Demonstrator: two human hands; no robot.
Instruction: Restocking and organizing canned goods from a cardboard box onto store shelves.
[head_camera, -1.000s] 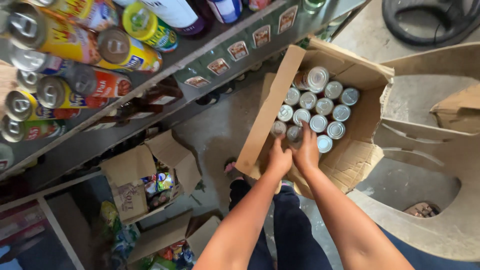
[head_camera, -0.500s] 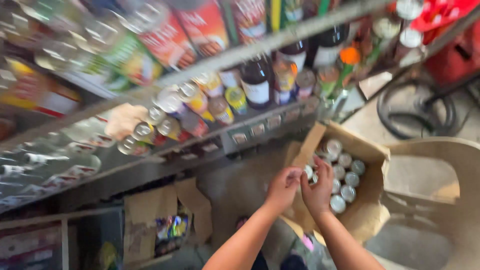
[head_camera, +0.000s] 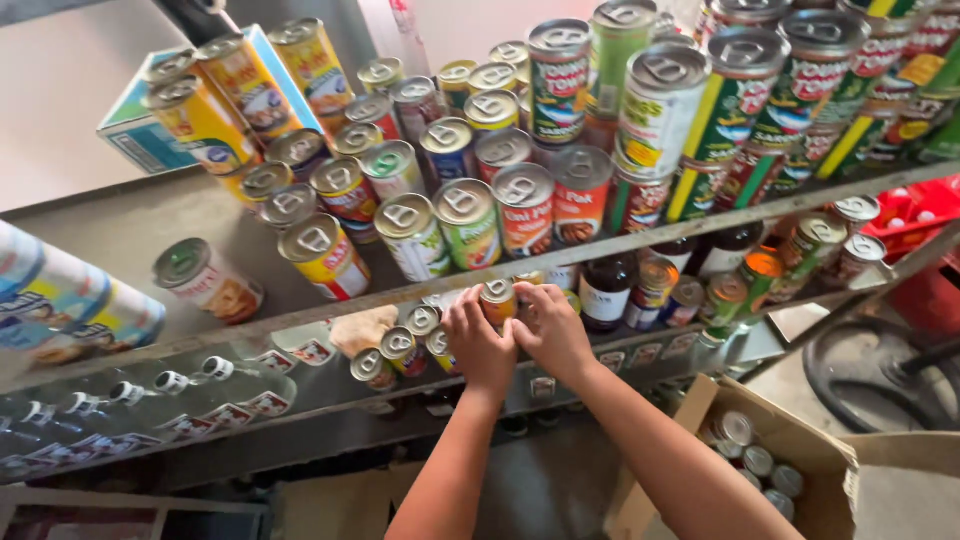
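Both arms are stretched up to the shelf (head_camera: 700, 235), where a small can (head_camera: 497, 299) is clasped upright, lid up, between the curled fingers of the left hand (head_camera: 478, 343) and right hand (head_camera: 552, 333).

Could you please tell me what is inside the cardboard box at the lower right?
The box holds silver-topped cans standing upright; its flap and the arm hide the rest.

On the grey metal upper shelf (head_camera: 130, 235) I see a blue-and-white cardboard carton (head_camera: 140, 135) behind tall yellow cans (head_camera: 205, 125). Dark glass bottles (head_camera: 607, 290) stand on the shelf below. An open brown cardboard box (head_camera: 800, 450) of silver-topped tins (head_camera: 757, 462) sits lower right.
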